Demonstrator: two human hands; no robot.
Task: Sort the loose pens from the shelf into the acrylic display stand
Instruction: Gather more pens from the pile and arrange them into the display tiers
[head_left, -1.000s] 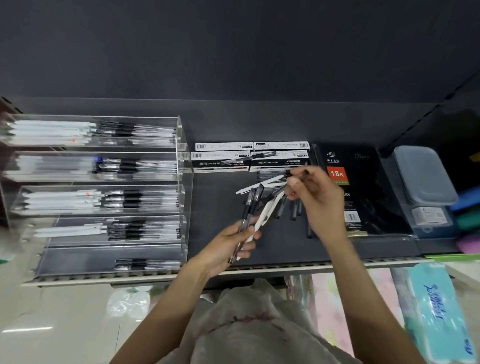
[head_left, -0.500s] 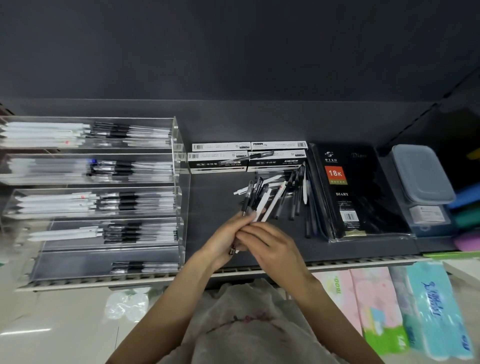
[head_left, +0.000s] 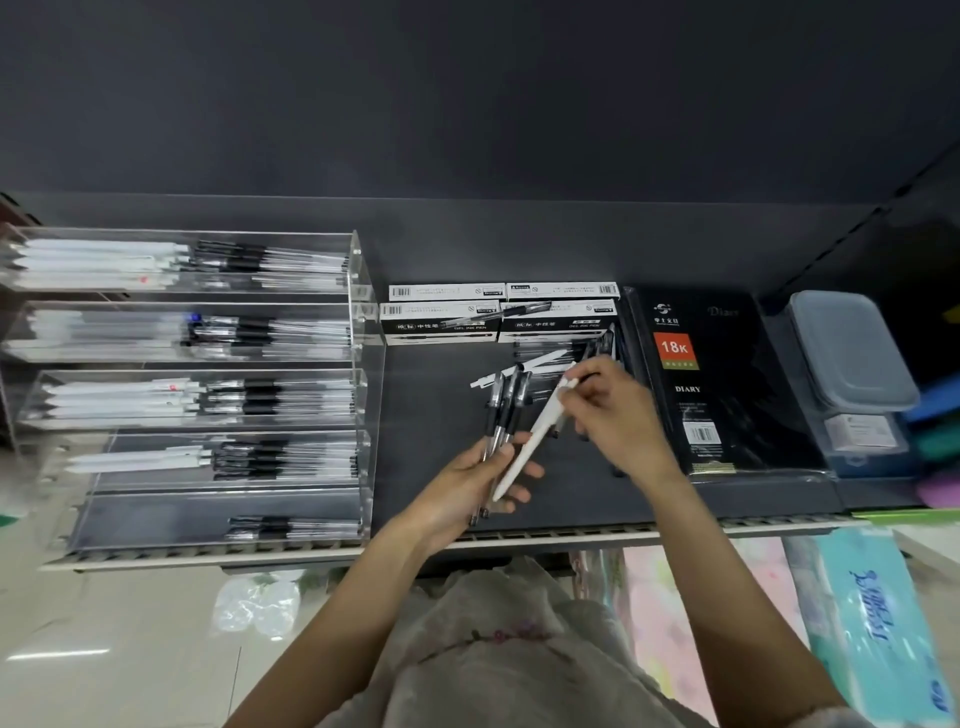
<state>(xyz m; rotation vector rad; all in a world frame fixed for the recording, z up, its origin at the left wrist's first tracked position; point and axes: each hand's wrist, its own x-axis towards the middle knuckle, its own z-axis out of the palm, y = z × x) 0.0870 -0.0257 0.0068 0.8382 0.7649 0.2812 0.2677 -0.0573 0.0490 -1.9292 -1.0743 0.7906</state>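
My left hand (head_left: 467, 480) grips a bunch of black-capped gel pens (head_left: 501, 410) that point away from me. My right hand (head_left: 618, 410) pinches the far end of a white pen (head_left: 535, 434), whose near tip lies across my left fingers. Behind both hands, loose black and white pens (head_left: 561, 358) lie scattered on the dark shelf (head_left: 426, 415). The tiered acrylic display stand (head_left: 363, 364) stands at the left, each tier holding several white and black pens.
Several white boxes of gel pens (head_left: 441, 317) sit at the back of the shelf. A black 18K diary (head_left: 696, 384) lies to the right, with grey plastic containers (head_left: 852, 358) beyond it. Tissue packs (head_left: 878, 623) sit below the shelf edge.
My right hand had come down onto my left hand half a second ago; it has since risen to the right, drawing a white pen out by its far end. My left hand keeps its bunch.
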